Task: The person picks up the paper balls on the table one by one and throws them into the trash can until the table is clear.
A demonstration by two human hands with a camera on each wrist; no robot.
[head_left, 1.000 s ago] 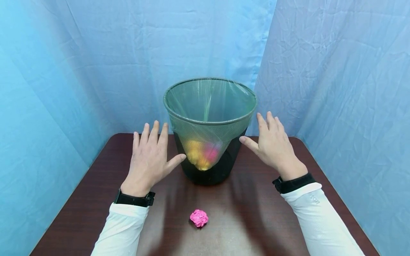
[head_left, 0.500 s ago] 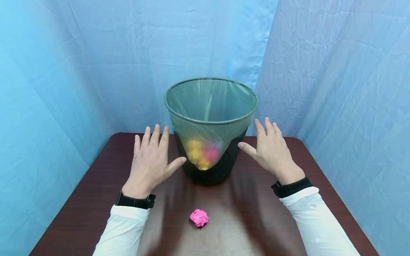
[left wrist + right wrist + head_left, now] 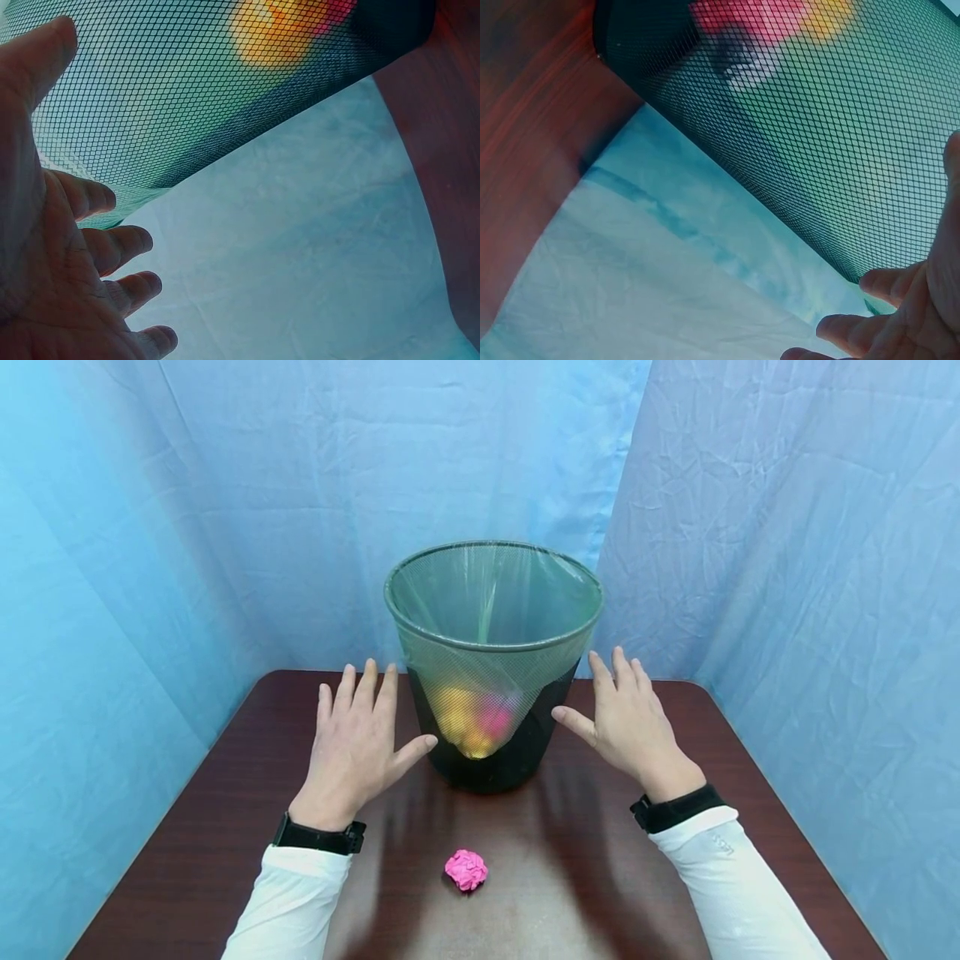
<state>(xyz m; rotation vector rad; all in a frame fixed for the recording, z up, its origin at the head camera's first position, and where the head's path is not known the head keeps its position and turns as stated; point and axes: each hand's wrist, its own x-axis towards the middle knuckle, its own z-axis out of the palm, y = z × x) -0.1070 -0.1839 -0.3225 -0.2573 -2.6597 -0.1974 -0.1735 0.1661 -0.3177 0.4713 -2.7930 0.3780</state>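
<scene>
A mesh wastebasket stands upright at the middle back of the table, lined with a thin green plastic bag. Through the mesh show yellow and pink crumpled paper balls. My left hand is spread in the air at the basket's left front, fingers straight and holding nothing. On the other side my right hand is spread the same way, its thumb toward the basket. Both wrist views show the palms facing the mesh wall. A pink crumpled paper ball lies on the table in front of the basket.
The dark brown wooden table has rounded far corners. Light blue curtains hang close behind it and along both sides. Black bands and white sleeves cover my wrists and forearms.
Both hands have moved slightly down and back toward me, the right one also a little to the left. The basket and the pink paper ball have stayed put.
</scene>
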